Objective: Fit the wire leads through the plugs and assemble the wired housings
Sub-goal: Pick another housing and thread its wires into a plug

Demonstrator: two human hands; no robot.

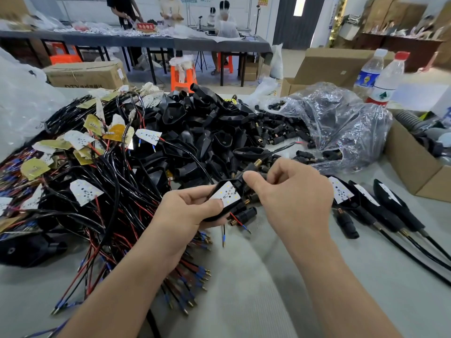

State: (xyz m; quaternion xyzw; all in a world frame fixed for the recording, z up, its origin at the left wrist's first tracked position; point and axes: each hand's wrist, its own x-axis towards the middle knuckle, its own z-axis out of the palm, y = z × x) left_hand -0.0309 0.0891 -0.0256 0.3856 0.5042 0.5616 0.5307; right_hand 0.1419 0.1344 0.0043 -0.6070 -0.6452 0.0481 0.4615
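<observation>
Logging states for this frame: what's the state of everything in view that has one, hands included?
left hand: grips the held housing
right hand: pinches the held housing's upper end
held housing: LED board seated, face up
leads: hanging loose below the housing
finished housings: lying in a row, cables attached
plastic bag: open, plugs spilling out
water bottles: upright, capped
cardboard box: open

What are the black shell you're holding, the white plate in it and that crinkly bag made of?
Black shell: looks like moulded plastic, with a dull sheen. White plate: probably a thin circuit board, matte white with small yellow dots. Bag: clear plastic film, glossy and creased.
</observation>
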